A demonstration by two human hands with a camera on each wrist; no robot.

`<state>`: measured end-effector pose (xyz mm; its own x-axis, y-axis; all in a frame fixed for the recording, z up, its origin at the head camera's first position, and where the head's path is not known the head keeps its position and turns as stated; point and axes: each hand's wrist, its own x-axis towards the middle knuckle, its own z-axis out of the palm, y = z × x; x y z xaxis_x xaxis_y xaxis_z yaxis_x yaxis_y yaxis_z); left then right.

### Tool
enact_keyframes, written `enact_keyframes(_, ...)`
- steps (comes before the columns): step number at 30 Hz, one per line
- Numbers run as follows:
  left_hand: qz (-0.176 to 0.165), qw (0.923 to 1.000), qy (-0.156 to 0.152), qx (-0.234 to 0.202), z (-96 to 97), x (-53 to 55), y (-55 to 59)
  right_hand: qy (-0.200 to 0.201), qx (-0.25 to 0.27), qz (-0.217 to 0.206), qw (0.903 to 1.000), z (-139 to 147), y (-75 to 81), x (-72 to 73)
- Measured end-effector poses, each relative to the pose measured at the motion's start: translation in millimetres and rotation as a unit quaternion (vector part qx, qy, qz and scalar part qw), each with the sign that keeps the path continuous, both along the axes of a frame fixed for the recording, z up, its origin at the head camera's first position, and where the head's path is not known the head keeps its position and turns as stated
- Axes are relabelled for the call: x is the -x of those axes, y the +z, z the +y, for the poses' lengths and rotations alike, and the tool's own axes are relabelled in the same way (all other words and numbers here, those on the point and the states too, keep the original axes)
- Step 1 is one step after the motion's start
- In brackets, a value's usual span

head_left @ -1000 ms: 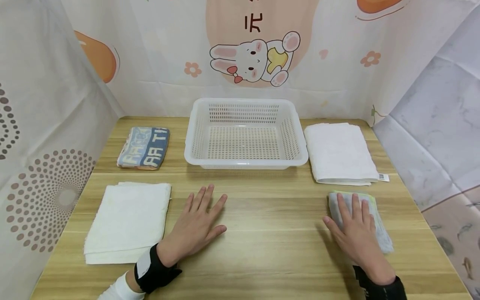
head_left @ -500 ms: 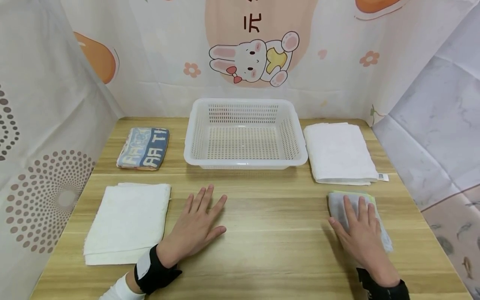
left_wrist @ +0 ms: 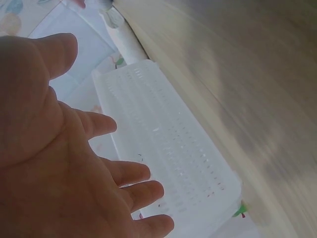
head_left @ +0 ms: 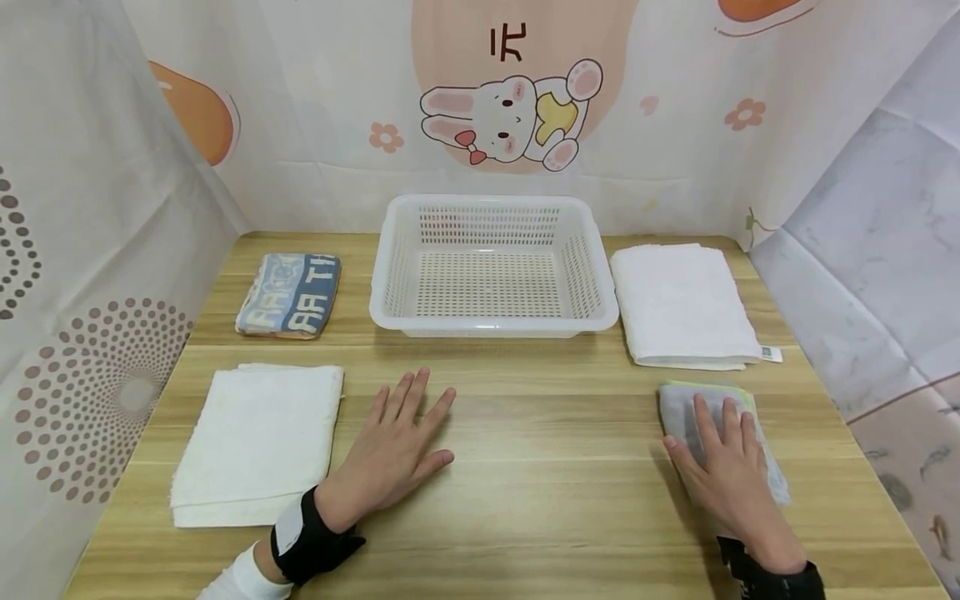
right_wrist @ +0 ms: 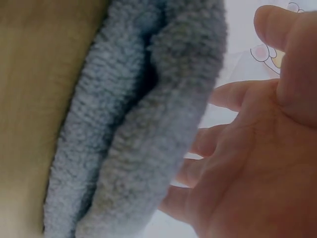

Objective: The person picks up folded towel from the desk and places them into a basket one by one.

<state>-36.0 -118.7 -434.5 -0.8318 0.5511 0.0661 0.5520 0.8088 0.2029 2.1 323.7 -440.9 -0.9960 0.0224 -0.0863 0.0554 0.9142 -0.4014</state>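
My left hand [head_left: 393,450] is spread with straight fingers low over the table, between a folded white towel [head_left: 258,442] and the middle of the table. Nothing is in its grasp; the left wrist view shows the bare palm [left_wrist: 54,148]. Over on the right, my right hand [head_left: 727,479] lies with extended fingers over a folded grey cloth [head_left: 678,408] with a yellow-green edge, covering part of it. In the right wrist view the fingers overlap the top of the fluffy grey cloth [right_wrist: 148,134], whose folded layers show from the side.
A white perforated plastic basket [head_left: 487,325] stands at the back centre. To its left lies a folded blue patterned towel [head_left: 288,296]; to its right, another folded white towel [head_left: 686,308] with a tag. Printed curtains [head_left: 322,108] enclose the wooden table [head_left: 525,500].
My right hand has shifted slightly right and toward me over the grey cloth, uncovering more of its far left part. The left hand has stayed in place.
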Motion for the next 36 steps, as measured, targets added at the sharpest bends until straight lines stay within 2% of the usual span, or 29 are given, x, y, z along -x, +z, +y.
enact_keyframes(14,0.003,1.0000,-0.003,-0.005,0.9,1.1,-2.7,-0.015,-0.006,-0.020,0.9997,13,-3.3,-0.7)
enact_keyframes(25,0.008,1.0000,-0.001,-0.001,-0.6,3.9,-1.3,-0.027,0.008,-0.064,0.9975,19,-4.6,1.2)
enact_keyframes(36,0.005,1.0000,0.000,-0.006,-1.9,5.1,-0.6,-0.038,0.003,-0.064,0.9972,22,-5.8,-2.1)
